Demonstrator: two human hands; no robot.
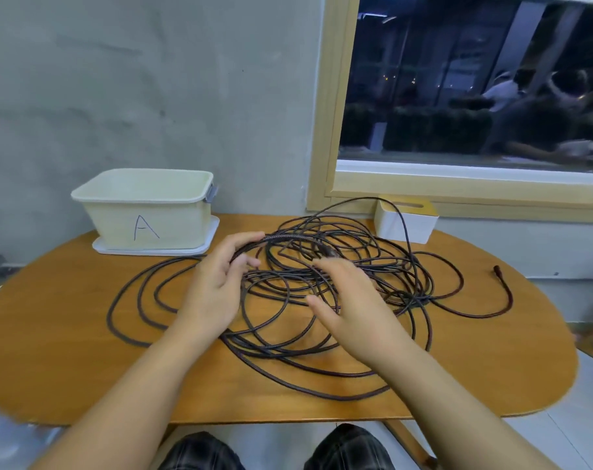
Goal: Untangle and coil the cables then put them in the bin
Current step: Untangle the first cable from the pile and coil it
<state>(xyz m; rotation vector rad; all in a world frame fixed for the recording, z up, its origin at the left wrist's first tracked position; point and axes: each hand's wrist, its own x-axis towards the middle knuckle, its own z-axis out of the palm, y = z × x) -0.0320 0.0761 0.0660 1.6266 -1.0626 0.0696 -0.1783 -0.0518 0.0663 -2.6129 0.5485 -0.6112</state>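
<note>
A long dark braided cable (298, 337) lies in a loose tangle of several loops across the middle of the wooden table (491, 374). One free end with a plug (495, 269) lies at the right. My left hand (217, 283) grips a raised strand of the cable at the tangle's left side, fingers curled round it. My right hand (349, 303) hovers over the middle of the tangle, fingers spread and relaxed, holding nothing. The cream bin (146, 208) marked "A" stands at the back left on a white lid.
A white tissue box (405, 220) with a wooden top stands at the back right, with one cable loop arching over it. Behind the table are a grey wall and a window. The table's front edge is near my knees.
</note>
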